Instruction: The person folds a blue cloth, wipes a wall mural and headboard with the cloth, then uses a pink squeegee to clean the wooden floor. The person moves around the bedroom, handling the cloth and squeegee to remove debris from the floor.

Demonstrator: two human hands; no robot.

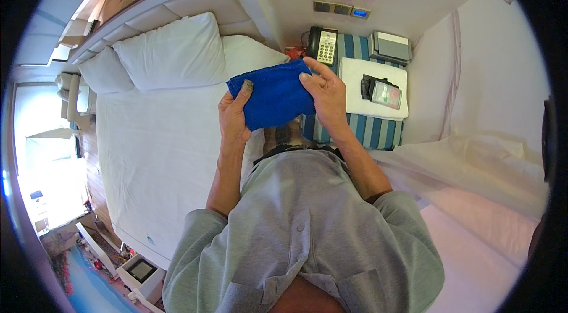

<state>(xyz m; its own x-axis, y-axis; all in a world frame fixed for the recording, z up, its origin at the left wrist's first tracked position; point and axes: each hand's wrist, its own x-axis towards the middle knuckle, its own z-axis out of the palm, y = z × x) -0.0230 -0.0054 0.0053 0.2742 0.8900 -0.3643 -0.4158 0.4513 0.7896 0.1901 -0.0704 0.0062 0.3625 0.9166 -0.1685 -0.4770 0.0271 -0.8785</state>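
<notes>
A folded blue cloth [277,97] is stretched between my two hands in front of my waist. My left hand [235,111] grips its left end, with the thumb on top and the fingers hidden beneath. At the opposite end, my right hand [326,93] pinches the cloth's upper right corner between thumb and fingers. Right of my right hand lies a folded white towel [350,102], on a surface covered in blue and white stripes [364,129]. A clear packet [386,94] and a black item [367,86] rest on the towel.
Left of me spreads a bed with a white sheet [164,157] and several white pillows [173,53]. Beyond the cloth stand a telephone [327,46] and a grey box [390,46]. A sheer curtain [470,157] hangs at right. An open box [142,273] sits past the bed's foot.
</notes>
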